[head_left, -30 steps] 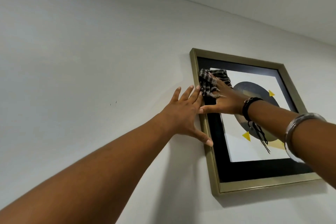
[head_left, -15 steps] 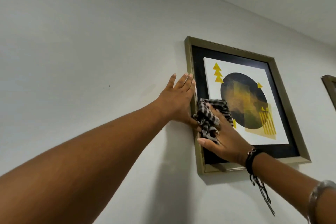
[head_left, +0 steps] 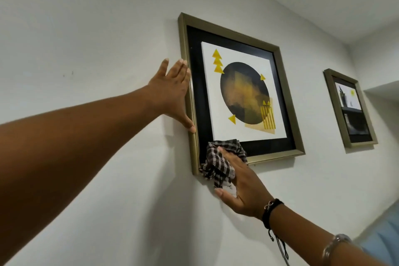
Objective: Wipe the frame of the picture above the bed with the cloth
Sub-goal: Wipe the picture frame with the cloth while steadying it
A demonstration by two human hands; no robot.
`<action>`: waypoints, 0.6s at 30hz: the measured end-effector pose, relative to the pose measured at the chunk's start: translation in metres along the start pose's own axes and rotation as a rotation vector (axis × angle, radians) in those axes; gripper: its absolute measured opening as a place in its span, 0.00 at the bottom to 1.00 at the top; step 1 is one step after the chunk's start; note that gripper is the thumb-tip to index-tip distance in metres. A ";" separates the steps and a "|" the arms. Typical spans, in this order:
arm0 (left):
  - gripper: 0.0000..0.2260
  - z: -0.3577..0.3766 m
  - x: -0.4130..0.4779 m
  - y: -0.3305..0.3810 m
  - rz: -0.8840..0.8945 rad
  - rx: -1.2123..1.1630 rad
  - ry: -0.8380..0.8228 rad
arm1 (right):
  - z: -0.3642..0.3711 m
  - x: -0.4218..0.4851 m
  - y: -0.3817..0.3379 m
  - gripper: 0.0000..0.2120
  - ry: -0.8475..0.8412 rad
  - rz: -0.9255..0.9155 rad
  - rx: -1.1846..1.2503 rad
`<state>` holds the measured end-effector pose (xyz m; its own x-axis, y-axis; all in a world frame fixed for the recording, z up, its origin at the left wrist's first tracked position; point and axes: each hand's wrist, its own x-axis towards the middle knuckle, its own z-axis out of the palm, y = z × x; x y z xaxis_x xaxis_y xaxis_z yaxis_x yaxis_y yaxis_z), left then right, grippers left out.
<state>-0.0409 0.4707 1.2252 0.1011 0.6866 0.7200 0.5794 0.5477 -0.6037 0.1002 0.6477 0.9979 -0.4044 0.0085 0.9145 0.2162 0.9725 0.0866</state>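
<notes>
Slid down since half a second back: right hand and the crumpled black-and-white checked cloth now sitting at the bottom-left corner of the picture, where before they were partway up the left side. Fingers spread flat, pressing the cloth against the corner rather than pinching it, thumb out loose against the white wall below. Some cloth hanging off under the edge. Left hand open too, palm flat on the wall, fingertips and thumb resting along the outer left rail of the brushed-gold rectangular frame, looks like bracing it so nothing swings.

Step in hand, probably: finishing the left rail, turning the corner. Next up, guessing a sweep rightward along the bottom rail, keeping pressure light and the brace in place. Top and right rails likely left after that. Second, smaller gold-framed picture further right, untouched.
</notes>
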 end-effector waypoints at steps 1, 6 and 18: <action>0.69 -0.002 0.000 0.001 -0.001 0.006 -0.009 | -0.004 -0.003 0.004 0.42 0.009 -0.003 -0.040; 0.69 -0.014 -0.001 0.005 -0.010 0.074 -0.062 | -0.024 -0.023 0.051 0.40 0.123 0.156 -0.165; 0.66 -0.033 0.001 0.019 -0.026 0.184 -0.169 | -0.066 -0.026 0.111 0.42 -0.018 0.597 -0.056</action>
<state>-0.0027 0.4665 1.2258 -0.0580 0.7328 0.6779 0.4214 0.6336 -0.6488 0.1930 0.7399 1.0094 -0.2136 0.5545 0.8043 0.4573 0.7842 -0.4193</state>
